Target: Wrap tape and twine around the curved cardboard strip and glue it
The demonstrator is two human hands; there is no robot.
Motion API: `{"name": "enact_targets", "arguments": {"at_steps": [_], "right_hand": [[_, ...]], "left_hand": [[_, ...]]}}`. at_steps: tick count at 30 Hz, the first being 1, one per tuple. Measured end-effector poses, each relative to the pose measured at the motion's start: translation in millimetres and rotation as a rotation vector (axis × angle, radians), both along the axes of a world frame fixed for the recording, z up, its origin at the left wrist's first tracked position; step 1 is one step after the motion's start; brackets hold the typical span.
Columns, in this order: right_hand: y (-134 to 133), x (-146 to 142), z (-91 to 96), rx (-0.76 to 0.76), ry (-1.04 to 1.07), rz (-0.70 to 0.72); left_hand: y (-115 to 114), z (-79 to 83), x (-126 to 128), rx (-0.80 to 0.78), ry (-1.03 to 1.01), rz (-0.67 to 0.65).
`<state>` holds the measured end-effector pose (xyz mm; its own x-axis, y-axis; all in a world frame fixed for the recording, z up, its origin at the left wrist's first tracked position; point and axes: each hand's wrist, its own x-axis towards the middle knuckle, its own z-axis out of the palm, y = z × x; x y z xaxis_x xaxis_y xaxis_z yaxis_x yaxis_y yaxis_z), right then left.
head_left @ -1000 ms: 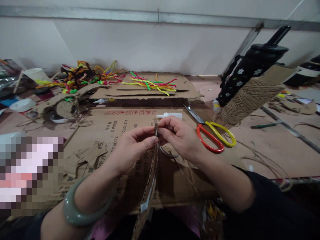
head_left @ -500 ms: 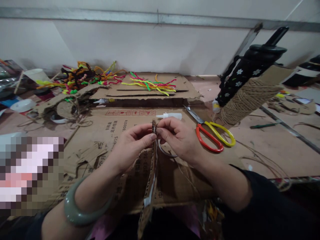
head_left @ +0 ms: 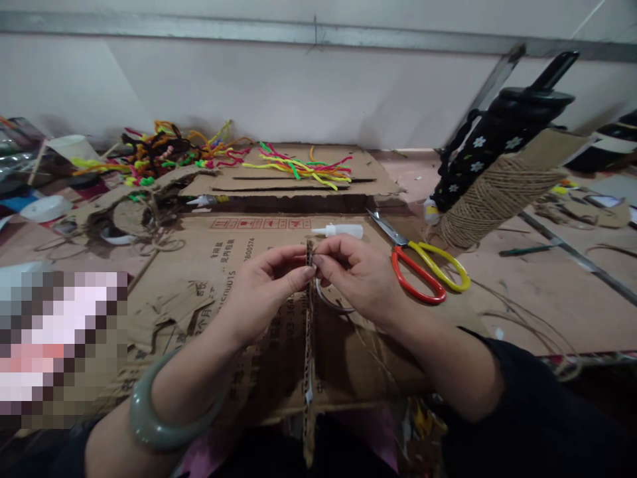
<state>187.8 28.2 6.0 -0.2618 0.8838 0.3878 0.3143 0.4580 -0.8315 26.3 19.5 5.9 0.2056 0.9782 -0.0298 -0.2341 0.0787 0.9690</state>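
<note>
A narrow piece of corrugated cardboard (head_left: 308, 345) stands edge-on between my hands, its near end hanging down toward my lap. My left hand (head_left: 271, 285) pinches its upper end from the left, thumb pressed to the edge. On the other side, my right hand (head_left: 355, 279) has thumb and forefinger closed at the same end; any thin strand between those fingertips is too small to make out. Just beyond my fingertips lies a small white glue bottle (head_left: 343, 231). Scissors (head_left: 418, 259) with one red and one yellow handle rest right of my right hand, blades partly apart.
A printed cardboard sheet (head_left: 199, 239) lies beneath my hands. Colourful pipe cleaners (head_left: 303, 166) lie on another cardboard piece behind. At right stand a jute twine spool (head_left: 497, 199) and a black flowered bottle (head_left: 502, 133). Torn cardboard scraps (head_left: 174, 315) lie left.
The cardboard piece has turned more edge-on, and its lower end has swung right to hang nearly straight. Both hands stay at its upper end, almost unmoved.
</note>
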Motion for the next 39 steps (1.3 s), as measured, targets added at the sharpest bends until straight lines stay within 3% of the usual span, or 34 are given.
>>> {"name": "enact_targets", "arguments": {"at_steps": [20, 32, 39], "right_hand": [[-3.4, -1.3, 5.8, -0.005, -0.023, -0.016], [-3.8, -1.6, 3.3, -0.096, 0.121, 0.031], [-3.8, -2.2, 4.0, -0.067, 0.056, 0.021]], "left_hand": [[-1.5, 1.2, 1.0, 0.015, 0.039, 0.006], [-1.7, 2.3, 2.1, 0.021, -0.033, -0.030], [-1.2, 0.5, 1.7, 0.010, -0.007, -0.008]]}}
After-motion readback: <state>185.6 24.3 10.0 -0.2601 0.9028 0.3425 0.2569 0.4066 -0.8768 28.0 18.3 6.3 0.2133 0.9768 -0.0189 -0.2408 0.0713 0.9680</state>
